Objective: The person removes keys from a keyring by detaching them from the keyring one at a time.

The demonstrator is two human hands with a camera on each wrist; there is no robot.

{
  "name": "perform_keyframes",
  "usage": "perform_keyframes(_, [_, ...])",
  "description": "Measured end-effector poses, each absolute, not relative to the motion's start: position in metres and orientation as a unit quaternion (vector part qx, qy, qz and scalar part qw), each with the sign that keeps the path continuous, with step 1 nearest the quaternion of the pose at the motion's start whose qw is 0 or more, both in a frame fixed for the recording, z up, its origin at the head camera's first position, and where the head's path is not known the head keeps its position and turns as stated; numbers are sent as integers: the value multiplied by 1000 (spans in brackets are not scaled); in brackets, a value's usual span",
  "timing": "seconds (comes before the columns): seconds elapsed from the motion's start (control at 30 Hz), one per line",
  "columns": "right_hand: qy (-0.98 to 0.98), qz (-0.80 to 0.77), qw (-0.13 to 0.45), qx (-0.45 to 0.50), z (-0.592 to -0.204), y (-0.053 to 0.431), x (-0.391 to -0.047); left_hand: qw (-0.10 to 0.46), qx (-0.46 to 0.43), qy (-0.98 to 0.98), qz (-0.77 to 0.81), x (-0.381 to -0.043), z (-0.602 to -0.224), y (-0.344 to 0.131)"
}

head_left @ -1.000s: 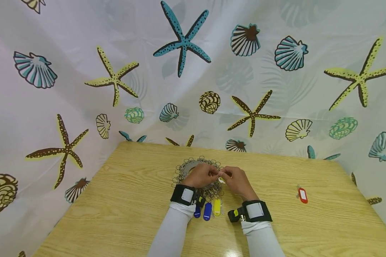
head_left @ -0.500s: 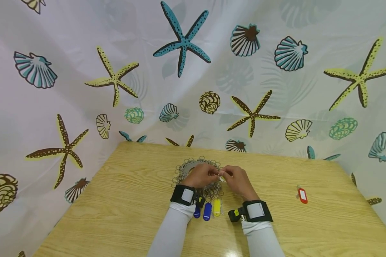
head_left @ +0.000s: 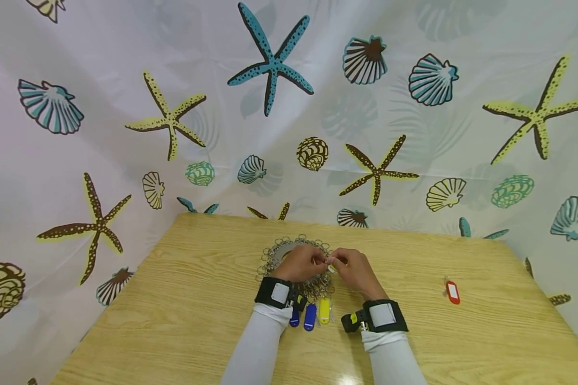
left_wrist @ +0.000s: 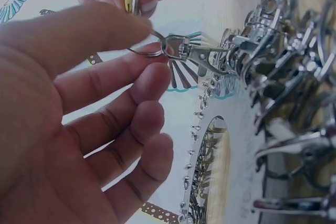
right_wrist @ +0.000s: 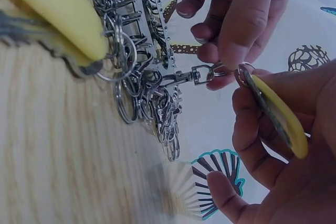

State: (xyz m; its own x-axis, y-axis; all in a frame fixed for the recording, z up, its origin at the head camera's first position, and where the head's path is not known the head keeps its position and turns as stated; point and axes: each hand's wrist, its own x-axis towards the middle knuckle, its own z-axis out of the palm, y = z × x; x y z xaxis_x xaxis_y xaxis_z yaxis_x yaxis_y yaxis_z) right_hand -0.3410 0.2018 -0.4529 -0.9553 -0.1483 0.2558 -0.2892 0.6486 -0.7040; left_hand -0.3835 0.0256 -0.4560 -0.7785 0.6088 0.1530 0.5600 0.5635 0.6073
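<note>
My left hand point(head_left: 299, 263) pinches a split ring point(left_wrist: 146, 52) between thumb and index finger, its other fingers loosely curled. That ring hangs on a swivel clasp point(left_wrist: 202, 56) attached to a round metal key holder point(head_left: 280, 251). Close beside it, my right hand point(head_left: 355, 271) pinches a key point(right_wrist: 266, 109) with a yellow key tag point(right_wrist: 289, 121) near their small ring. The small ring meets the split ring at both hands' fingertips, where the fingers partly cover it. Many more clasps and rings crowd the holder's edge.
Two blue key tags, one blue tag point(head_left: 310, 317) plainly visible, and a yellow tag point(head_left: 324, 311) lie below the holder on the wooden table point(head_left: 183, 299). A red key tag point(head_left: 453, 292) with its key lies to the right. A patterned curtain point(head_left: 212, 43) hangs behind the table.
Both hands stay at the same spot by the holder. The yellow key tag in the right hand has turned slightly, and the head view has shifted a little.
</note>
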Motion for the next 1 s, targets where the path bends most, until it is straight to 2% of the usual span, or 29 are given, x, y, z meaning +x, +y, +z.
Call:
perform_keyframes(0.17, [-906, 393, 93, 125, -454, 201, -341, 29, 336, 882, 328, -385, -456, 26])
perform_keyframes(0.7, [-906, 395, 93, 122, -455, 202, -343, 76, 308, 887, 335, -383, -455, 25])
perform_keyframes(1.0, [-907, 395, 83, 123, -454, 202, -342, 50, 310, 894, 318, -384, -455, 27])
